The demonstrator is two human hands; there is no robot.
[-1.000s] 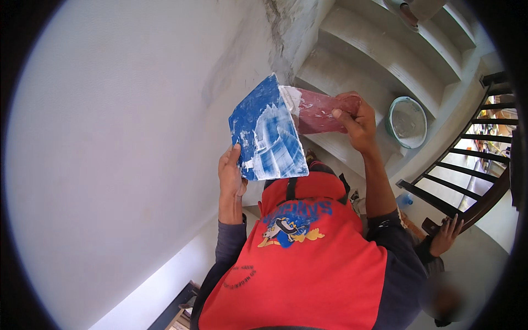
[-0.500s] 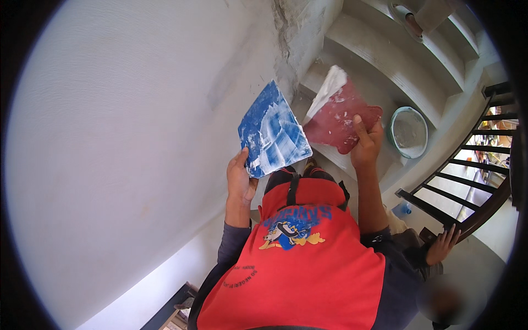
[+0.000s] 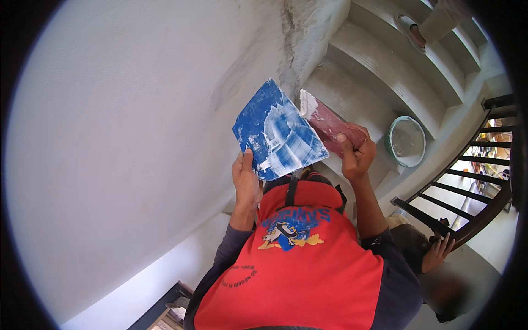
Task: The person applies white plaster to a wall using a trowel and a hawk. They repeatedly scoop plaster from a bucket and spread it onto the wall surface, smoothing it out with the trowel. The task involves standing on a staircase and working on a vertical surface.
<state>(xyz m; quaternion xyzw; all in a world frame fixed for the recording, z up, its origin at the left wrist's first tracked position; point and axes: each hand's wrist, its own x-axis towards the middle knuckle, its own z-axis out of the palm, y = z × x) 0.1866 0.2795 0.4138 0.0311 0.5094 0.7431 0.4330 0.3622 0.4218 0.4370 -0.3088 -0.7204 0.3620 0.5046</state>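
Note:
My left hand (image 3: 246, 180) grips the lower left corner of a blue plastering spreader (image 3: 278, 132), its face smeared with thin white filler. In my right hand (image 3: 358, 155) is a dark red plastering spreader (image 3: 334, 127), thumb on top and fingers hidden beneath. White filler coats the far tip of the red spreader. The red one is tilted, and its near-left part lies behind the right edge of the blue one; whether the two touch I cannot tell.
A grey-white wall (image 3: 126, 143) with a rough, cracked strip (image 3: 289, 44) rises on the left. Curved steps (image 3: 385, 66) climb at right, with a bucket (image 3: 407, 141) on one. Dark railing (image 3: 473, 206) borders them. Another person's hand (image 3: 438, 252) rests on it; someone's foot (image 3: 416, 36) stands higher up.
The red spreader has turned edge-on and swung left behind the blue one's edge. My left hand has shifted slightly right, with the blue spreader tilted a little differently.

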